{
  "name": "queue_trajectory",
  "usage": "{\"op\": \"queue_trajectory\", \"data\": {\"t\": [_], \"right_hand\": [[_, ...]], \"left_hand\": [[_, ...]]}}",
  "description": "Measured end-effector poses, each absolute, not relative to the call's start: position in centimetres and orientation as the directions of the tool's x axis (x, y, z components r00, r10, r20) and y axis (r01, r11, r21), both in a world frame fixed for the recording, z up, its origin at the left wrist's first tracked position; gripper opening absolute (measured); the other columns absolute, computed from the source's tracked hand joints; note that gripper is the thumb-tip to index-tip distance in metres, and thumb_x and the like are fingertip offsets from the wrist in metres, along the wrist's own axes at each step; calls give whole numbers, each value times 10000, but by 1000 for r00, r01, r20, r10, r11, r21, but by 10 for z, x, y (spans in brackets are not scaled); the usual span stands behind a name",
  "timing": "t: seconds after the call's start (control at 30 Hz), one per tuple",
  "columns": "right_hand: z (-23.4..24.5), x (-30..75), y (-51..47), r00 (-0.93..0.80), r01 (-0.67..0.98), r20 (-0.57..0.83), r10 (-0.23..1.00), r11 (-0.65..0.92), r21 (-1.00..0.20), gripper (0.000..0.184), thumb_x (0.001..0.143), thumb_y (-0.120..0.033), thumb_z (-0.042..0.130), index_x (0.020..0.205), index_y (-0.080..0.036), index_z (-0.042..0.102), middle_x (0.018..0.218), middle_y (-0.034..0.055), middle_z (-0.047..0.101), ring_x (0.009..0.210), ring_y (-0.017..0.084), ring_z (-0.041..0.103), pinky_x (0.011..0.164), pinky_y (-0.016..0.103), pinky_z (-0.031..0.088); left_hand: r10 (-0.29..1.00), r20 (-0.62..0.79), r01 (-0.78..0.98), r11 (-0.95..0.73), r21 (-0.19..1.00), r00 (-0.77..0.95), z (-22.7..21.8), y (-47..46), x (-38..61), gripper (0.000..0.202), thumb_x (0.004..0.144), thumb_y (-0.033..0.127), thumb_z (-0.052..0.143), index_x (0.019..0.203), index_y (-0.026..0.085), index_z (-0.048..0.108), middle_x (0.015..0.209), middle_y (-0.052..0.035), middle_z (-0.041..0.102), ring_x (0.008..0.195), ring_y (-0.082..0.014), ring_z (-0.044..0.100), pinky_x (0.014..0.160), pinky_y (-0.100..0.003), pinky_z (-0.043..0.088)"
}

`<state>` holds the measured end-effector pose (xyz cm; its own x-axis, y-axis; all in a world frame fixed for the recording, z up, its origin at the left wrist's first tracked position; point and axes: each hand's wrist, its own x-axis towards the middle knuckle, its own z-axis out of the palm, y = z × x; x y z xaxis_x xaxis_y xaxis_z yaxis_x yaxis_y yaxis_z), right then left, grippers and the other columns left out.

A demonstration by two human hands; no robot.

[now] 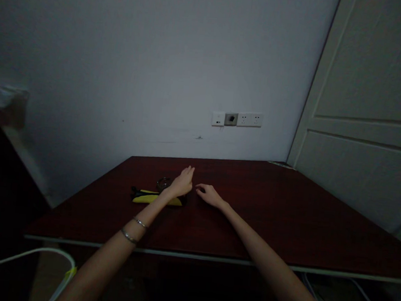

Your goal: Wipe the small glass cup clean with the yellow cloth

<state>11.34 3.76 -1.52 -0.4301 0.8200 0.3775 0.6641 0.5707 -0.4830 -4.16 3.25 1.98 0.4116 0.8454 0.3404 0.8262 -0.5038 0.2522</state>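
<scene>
Crosswise lay the yellow item, inside the near edge, desk stretching rightward. Left hand and right hand looked released.

No legible text, brand, number or sign, at least in this dim light.

Left hand stretched forward, fingers extended; right hand near it, fingers loosely bent.
</scene>
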Motion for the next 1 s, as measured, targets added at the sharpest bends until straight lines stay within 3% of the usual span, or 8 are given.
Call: {"op": "queue_trajectory", "data": {"t": [0.1,0.17,0.3,0.43,0.53,0.67,0.87,1.0], "right_hand": [[-13,98,35,-493,537,378,783,617,-575,340,825,-307,486,1120,-162,573,980,71,672,892,173,624,820,269,446],[-13,86,35,-496,469,365,787,597,-650,452,797,-388,527,1179,-146,523,982,86,665,879,176,625,804,278,457],[-10,63,32,-539,471,281,794,561,-681,742,690,-509,617,1274,-101,411,1033,143,632,892,207,617,778,301,469],[-2,41,29,-591,516,240,770,590,-621,848,618,-520,671,1291,-90,386,1076,167,606,959,249,592,806,326,455],[1,31,28,-612,592,194,767,607,-530,802,590,-459,703,1256,-104,432,1131,168,579,1029,267,558,841,320,436],[3,27,24,-568,684,160,807,572,-453,730,577,-409,710,1195,-94,483,1127,186,575,1028,283,556,818,318,436],[7,28,20,-560,678,162,813,561,-474,429,579,-356,708,948,-148,641,936,105,666,895,241,612,702,252,438],[12,33,24,-569,652,157,807,560,-511,244,615,-290,670,831,-178,683,769,36,681,749,176,632,593,202,415]], "left_hand": [[857,443,879,-402,256,263,61,34,-89,642,732,91,369,1349,-8,222,1425,-210,242,1338,-255,194,1092,-377,196],[907,405,899,-269,345,115,80,36,-124,676,728,120,403,1352,-29,190,1422,-235,225,1334,-274,200,1085,-376,206],[989,137,828,-117,549,49,85,34,-187,752,720,302,492,1358,26,206,1383,-216,327,1265,-271,355,1030,-349,307],[963,-207,846,-36,532,171,64,24,-227,772,573,302,603,1285,113,369,1343,-154,421,1224,-263,415,972,-316,372],[921,-283,865,-100,492,268,49,18,-239,717,510,234,629,1202,135,470,1322,-134,454,1197,-263,446,969,-310,367],[932,-212,888,-184,421,294,40,13,-238,633,502,226,640,1120,138,541,1228,-126,547,1104,-270,520,918,-310,393],[956,-114,940,-236,246,270,46,6,-234,477,509,312,673,957,154,623,949,-61,659,851,-221,590,711,-247,421],[944,-131,951,-291,108,304,54,3,-234,243,567,342,629,726,159,639,662,-1,609,626,-157,539,547,-221,350]]}}
